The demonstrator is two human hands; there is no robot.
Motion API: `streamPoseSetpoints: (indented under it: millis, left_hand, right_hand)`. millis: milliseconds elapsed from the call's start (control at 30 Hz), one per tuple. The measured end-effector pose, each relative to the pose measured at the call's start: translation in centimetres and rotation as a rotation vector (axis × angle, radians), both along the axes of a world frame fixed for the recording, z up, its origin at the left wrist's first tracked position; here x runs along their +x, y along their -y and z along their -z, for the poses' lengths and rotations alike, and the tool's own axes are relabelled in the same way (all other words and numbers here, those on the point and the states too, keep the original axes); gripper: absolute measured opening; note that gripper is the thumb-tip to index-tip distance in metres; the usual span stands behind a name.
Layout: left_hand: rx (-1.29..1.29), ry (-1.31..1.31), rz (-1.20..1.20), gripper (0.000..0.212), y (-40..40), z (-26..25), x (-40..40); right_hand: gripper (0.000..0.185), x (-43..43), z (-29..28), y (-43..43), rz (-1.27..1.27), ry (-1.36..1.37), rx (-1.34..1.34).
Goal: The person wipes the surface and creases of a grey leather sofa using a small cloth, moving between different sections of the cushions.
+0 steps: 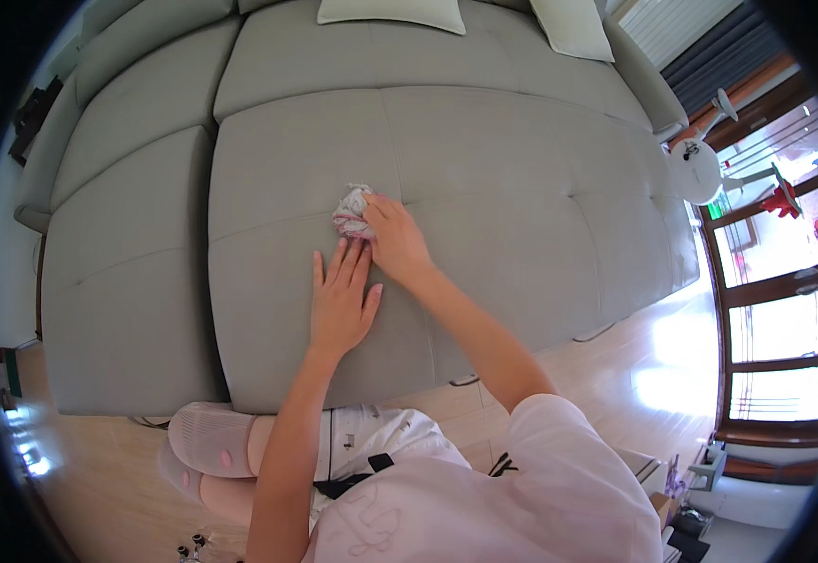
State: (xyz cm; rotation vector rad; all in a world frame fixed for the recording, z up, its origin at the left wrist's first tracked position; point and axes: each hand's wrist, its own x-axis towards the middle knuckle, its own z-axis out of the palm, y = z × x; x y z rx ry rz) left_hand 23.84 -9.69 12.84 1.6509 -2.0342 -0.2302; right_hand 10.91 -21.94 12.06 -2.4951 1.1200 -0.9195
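Observation:
My right hand (395, 236) grips a crumpled white cloth with pink or red edging (354, 213), which rests on the seat of a grey upholstered sofa (493, 155). Just below and left of it, my left hand (342, 299) lies flat on the same cushion, fingers spread, its fingertips close to the cloth's lower edge. The underside of the cloth and part of its right side are hidden.
Two pale cushions (391, 13) lie at the sofa's far side. A dark gap (213, 281) divides the seats. A round white stand (695, 171) is beside the right end. Glass doors (768, 324) stand farther right, past the shiny floor (613, 373).

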Motion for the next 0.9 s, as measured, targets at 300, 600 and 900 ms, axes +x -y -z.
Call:
streamPoseSetpoints:
  millis: [300, 600, 900]
  left_hand:
    - [-0.074, 0.036, -0.009, 0.058, 0.0, 0.6, -0.4]
    - [-0.129, 0.102, -0.005, 0.057, 0.3, 2.2, 0.6]
    - [-0.114, 0.140, -0.030, 0.056, 1.0, 1.9, 0.4]
  right_hand:
    - [0.042, -23.5, -3.4, -4.5, 0.878, -0.205, 0.276]
    - [0.051, -8.7, 2.4, -18.6, 0.226, 0.044, 0.042]
    - [0.056, -28.7, 3.5, -14.3, 0.981, 0.000, 0.015]
